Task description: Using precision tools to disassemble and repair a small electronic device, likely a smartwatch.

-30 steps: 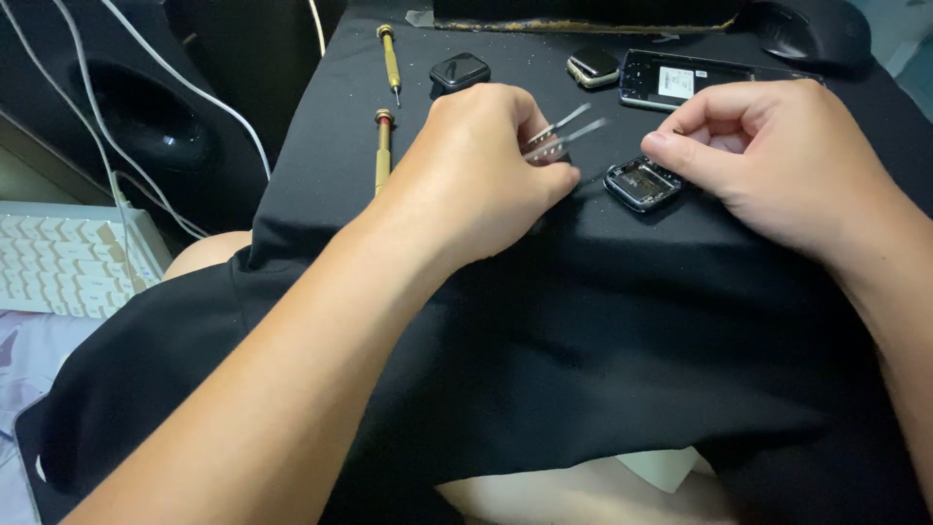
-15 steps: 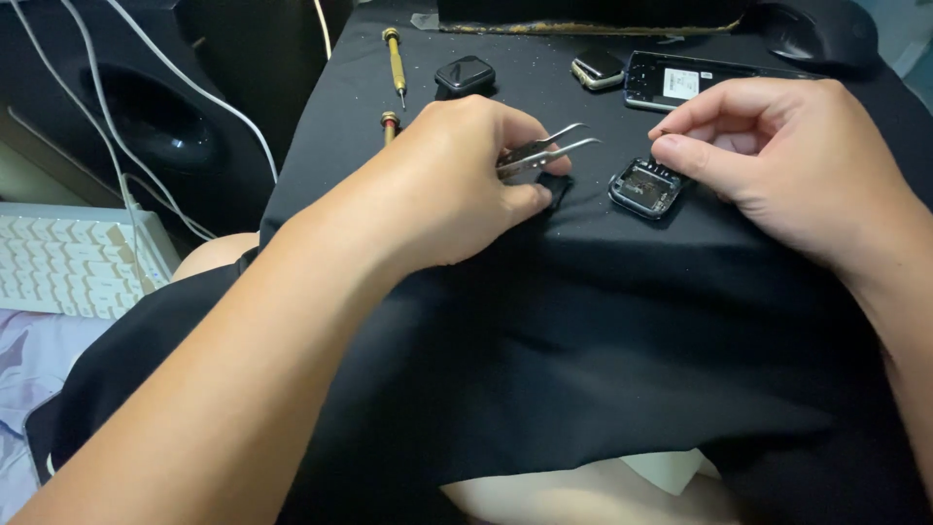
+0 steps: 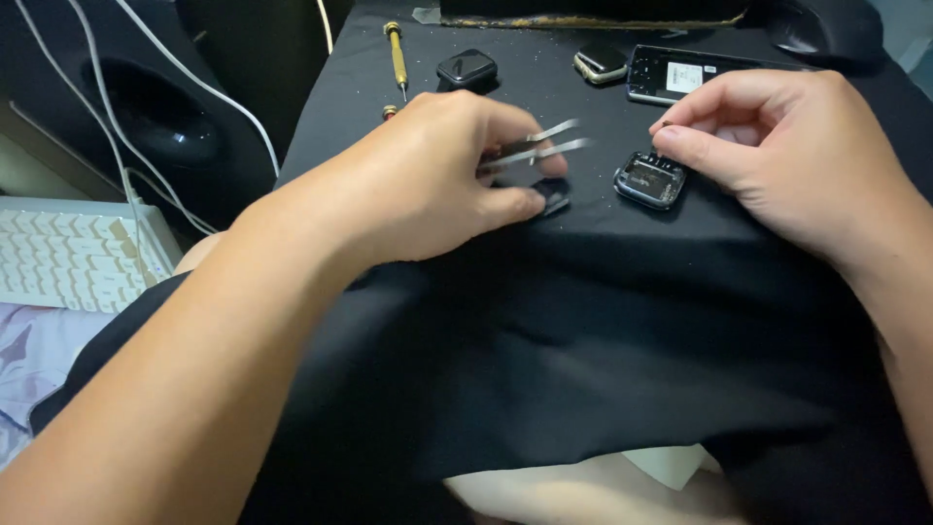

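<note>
My left hand (image 3: 437, 175) grips a pair of metal tweezers (image 3: 544, 151), tips pointing right, and its thumb presses a small dark part (image 3: 554, 194) onto the black cloth (image 3: 603, 340). An opened smartwatch case (image 3: 649, 180) lies just to the right, its insides facing up. My right hand (image 3: 777, 156) rests beside it, index finger and thumb touching the case's upper right corner; whether they pinch something tiny I cannot tell.
At the back of the cloth lie a yellow-handled screwdriver (image 3: 397, 53), a black smartwatch (image 3: 466, 68), another watch body (image 3: 603, 63) and an open phone frame (image 3: 680, 76). A second screwdriver's tip (image 3: 389, 112) peeks from behind my left hand. A white keyboard (image 3: 68, 258) and speaker (image 3: 146, 107) stand left.
My left hand with the tweezers moved down and slightly right, its thumb settling on the small dark part. My right hand stays at the watch case.
</note>
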